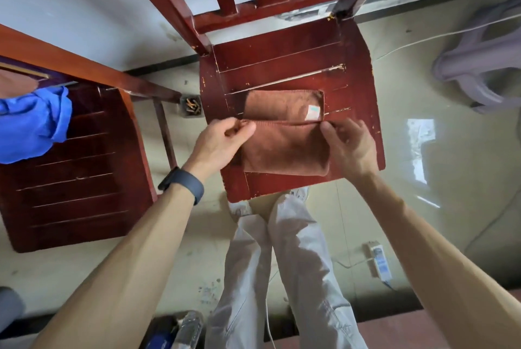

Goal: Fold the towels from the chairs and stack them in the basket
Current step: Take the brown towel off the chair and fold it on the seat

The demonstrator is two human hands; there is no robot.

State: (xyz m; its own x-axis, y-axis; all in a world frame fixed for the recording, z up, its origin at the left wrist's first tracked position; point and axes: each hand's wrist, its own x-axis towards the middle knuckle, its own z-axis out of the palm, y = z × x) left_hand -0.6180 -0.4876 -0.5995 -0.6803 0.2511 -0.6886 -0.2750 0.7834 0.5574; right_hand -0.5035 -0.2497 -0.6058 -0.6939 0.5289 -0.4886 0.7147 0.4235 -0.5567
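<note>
Looking down from my head, I see the brown towel [284, 148] lying on the seat of the red chair [282, 61] right in front of me. One layer lies flat on the wood. A second layer lies on top of the part near me. The top layer stops about halfway across, so the far part shows, with a little white tag [313, 113] on it.

My left hand [222, 140] has a pinching grip on the left corner of the top edge, with thumb and fingers curled on the cloth. My right hand [349, 145] has a pinching grip on the right corner of the same edge. The edge runs straight between my two hands.

I think I am in the middle of folding this towel on the seat. Next, I think both corners have to go the same way together, so the edge stays straight and lines up with the layer under it. Then the towel needs a pat flat, and maybe one more fold to make it small.

A blue towel [31, 123] sits in a heap on the other chair [84, 179] to my left. It is not folded yet, so it looks like it comes later. I cannot see the basket from here.
</note>
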